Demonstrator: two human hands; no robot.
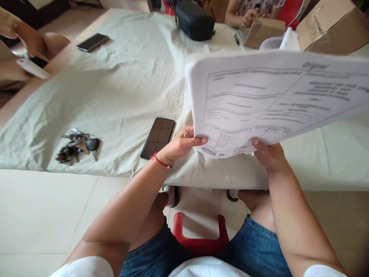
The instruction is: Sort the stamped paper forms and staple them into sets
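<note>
A stack of printed paper sheets (259, 104) is held up over the table's near edge, tilted toward me. The top sheet carries the word "Original", ruled lines, text blocks and round stamps. My left hand (184, 143) grips the lower left corner, thumb on top and fingers underneath. On the bottom edge, farther right, my right hand (268, 154) pinches the sheets with its thumb over the print; its other fingers are mostly hidden behind the paper. A dark smartphone (158, 137) lies on the cloth just left of my left hand.
A bunch of keys (79, 146) lies on the cloth-covered table (127, 92). Farther back are a second phone (92, 42), a black case (194, 21), a pen (236, 39) and cardboard boxes (331, 27). Other people sit at the far side and left. A red stool (198, 244) is beneath me.
</note>
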